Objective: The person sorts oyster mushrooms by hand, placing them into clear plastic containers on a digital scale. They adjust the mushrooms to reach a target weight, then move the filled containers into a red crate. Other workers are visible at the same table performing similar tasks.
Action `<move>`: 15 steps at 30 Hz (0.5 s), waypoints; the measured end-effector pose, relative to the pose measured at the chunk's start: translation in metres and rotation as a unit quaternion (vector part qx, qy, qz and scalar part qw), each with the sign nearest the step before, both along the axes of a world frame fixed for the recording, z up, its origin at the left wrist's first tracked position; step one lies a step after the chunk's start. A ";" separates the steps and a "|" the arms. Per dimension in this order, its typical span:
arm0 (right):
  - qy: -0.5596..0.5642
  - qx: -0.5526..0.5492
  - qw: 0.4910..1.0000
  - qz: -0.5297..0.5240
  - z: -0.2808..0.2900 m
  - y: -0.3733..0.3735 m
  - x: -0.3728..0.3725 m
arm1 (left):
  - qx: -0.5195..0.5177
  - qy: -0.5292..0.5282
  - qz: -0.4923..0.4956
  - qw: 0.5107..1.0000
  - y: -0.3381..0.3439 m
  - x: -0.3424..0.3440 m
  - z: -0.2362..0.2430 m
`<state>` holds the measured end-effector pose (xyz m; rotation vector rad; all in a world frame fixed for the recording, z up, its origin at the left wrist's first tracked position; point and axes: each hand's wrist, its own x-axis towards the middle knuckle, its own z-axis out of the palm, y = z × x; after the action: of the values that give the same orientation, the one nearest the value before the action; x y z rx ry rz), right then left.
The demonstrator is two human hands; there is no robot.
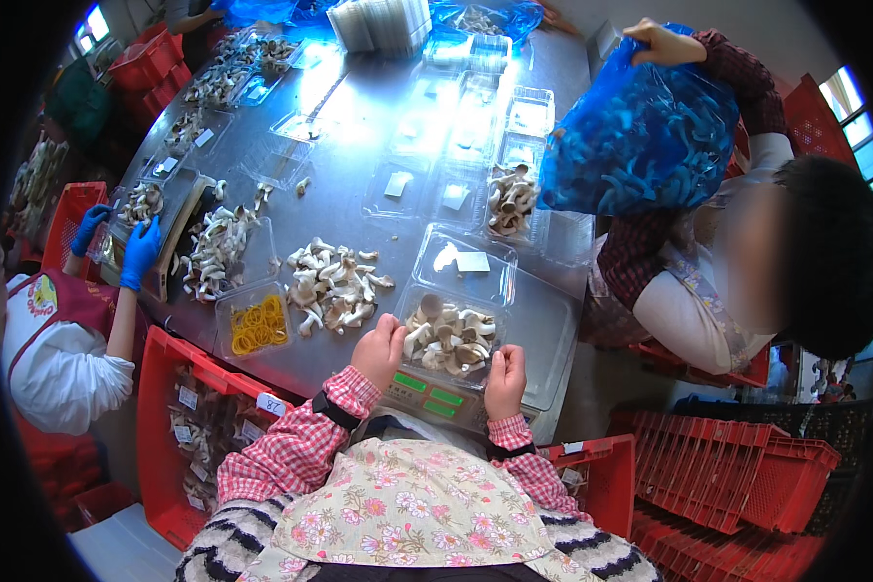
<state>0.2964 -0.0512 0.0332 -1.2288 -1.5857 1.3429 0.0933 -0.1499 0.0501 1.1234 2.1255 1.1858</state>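
Observation:
A clear plastic box (502, 318) filled with oyster-type mushrooms (450, 338) rests on a weighing scale (423, 396) with green displays. Its lid (461, 283) is folded back, away from me, with a white label on it. At the box's left edge is my left hand (379, 353), its fingers closed on the rim. On the opposite edge my right hand (504, 384) grips with bent fingers; its fingertips are partly hidden. Loose mushrooms (337, 287) lie piled left of the box. Beside them stands a clear tub of yellow rubber bands (260, 324).
A co-worker at right holds up a blue bag (640, 141) of mushrooms over the metal table (359, 189). Another person's blue-gloved hands (141, 252) work at far left. Open clear boxes (397, 184) spread across the table. Red crates (179, 417) flank me on both sides.

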 end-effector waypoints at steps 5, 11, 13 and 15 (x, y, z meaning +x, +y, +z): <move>-0.002 -0.010 1.000 -0.003 0.002 0.000 -0.001 | -0.004 -0.003 0.000 1.000 0.001 0.000 0.000; -0.014 -0.015 1.000 -0.006 0.010 -0.001 -0.003 | -0.003 0.004 0.003 1.000 0.001 0.001 -0.002; -0.011 -0.020 1.000 -0.006 0.011 -0.001 -0.005 | -0.002 0.004 0.004 1.000 0.001 0.000 -0.003; -0.015 -0.023 1.000 -0.007 0.013 -0.001 -0.005 | 0.001 0.003 0.005 1.000 0.001 0.000 -0.003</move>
<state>0.2912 -0.0525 0.0458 -1.2904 -1.5718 1.3648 0.0936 -0.1494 0.0469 1.1196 2.1383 1.1901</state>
